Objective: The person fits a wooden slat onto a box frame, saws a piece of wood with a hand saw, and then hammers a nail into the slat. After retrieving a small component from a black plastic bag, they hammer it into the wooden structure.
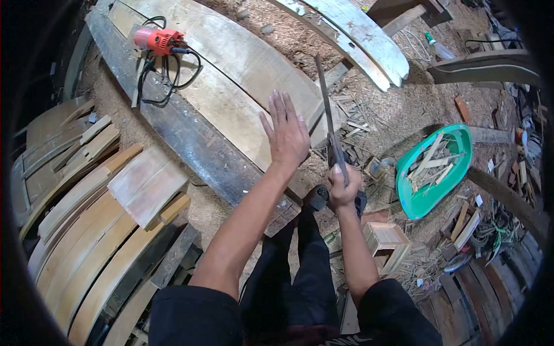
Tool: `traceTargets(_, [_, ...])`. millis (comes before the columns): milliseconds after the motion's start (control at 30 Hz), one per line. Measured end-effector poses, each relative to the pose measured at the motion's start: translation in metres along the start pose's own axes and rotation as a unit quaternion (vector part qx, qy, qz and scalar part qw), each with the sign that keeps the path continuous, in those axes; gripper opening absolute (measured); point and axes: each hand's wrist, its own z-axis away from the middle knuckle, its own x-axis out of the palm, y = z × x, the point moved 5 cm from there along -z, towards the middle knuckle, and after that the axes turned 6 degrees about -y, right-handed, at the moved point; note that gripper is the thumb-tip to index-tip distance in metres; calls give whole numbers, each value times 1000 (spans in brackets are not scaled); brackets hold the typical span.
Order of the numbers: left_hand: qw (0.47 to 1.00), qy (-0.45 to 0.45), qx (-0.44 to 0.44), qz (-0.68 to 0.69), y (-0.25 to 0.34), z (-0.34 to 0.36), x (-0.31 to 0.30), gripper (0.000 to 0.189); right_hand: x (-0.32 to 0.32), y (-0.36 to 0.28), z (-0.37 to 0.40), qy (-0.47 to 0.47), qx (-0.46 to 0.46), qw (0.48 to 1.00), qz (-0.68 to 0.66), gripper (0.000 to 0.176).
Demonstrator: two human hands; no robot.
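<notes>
Dark-trousered legs (300,277) sit nearest the lens, one foot planted just off the near end of the plank (231,69). The right hand (344,187), beside that near end, is a fist clamped round the grip of a long blade (325,98). The blade stands up and away from the fist along the plank's right edge and touches no wood, as far as I can tell. The left hand (285,135) is flat and open, fingers spread, palm down above the plank's near half; contact with the surface is uncertain. Judgement: a pause between cuts, with the blade raised, the free hand sizing or steadying the plank, and no bite in progress. The next move, as I read it, calls for the left hand to press firm on the plank, well clear of the blade's line, and for the right hand to bring the edge down square on the chosen spot. The blade is narrow, dark and straight, seen nearly edge-on, so toothed or plain cannot be told; the handle is hidden in the fist. The plank is wide, pale and gently curved, with a dark beam (190,144) along its left edge. A red power tool (157,40) lies on the plank's far end, black cord looped beside it. Right of the plank, well apart, sits a green basin (459,135) of offcuts, and right of the plank's near end a small wooden box (384,236). Curved boards (86,230) are stacked left of the plank. The floor (398,109) round the plank is sawdust and chips.
</notes>
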Motion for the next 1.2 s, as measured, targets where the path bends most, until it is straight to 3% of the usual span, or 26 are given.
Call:
traceTargets(33, [1000,1,0,-2,0,-2,1,65,2,0,6,14,-77,997,12,35])
traceTargets(67, [1000,-1,3,-2,0,-2,1,65,-7,4,32,10,-41,999,-14,33])
traceTargets(133, [1000,-5,6,-10,1,-4,1,65,-18,7,77,9,-62,998,-26,35])
traceTargets(200, [1000,-8,2,-16,0,-2,2,64,-23,-4,81,21,-39,999,-26,38])
traceTargets(333, [1000,-13,-1,-2,0,2,3,68,-4,1,-4,-1,-6,998,-55,38])
traceTargets(400, [1000,-9,-2,-2,0,-2,3,69,-2,-5,-5,-9,-75,997,15,37])
traceTargets(500, [1000,-8,15,-18,6,3,4,67,-3,-13,10,29,12,998,-56,38])
traceTargets(900, [1000,0,16,3,6,3,4,70,-1,17,-26,8,-11,995,-99,38])
traceTargets(1000, [1000,-5,-10,-10,11,2,2,69,2,19,-26,4,-28,997,-74,39])
traceTargets(1100, [997,45,-57,34,26,-18,6,68,2,7,-26,-6,-38,997,-60,37])
traceTargets(1200, [994,60,-86,-16,31,-27,14,69,1,5,-28,3,-56,998,-37,36])
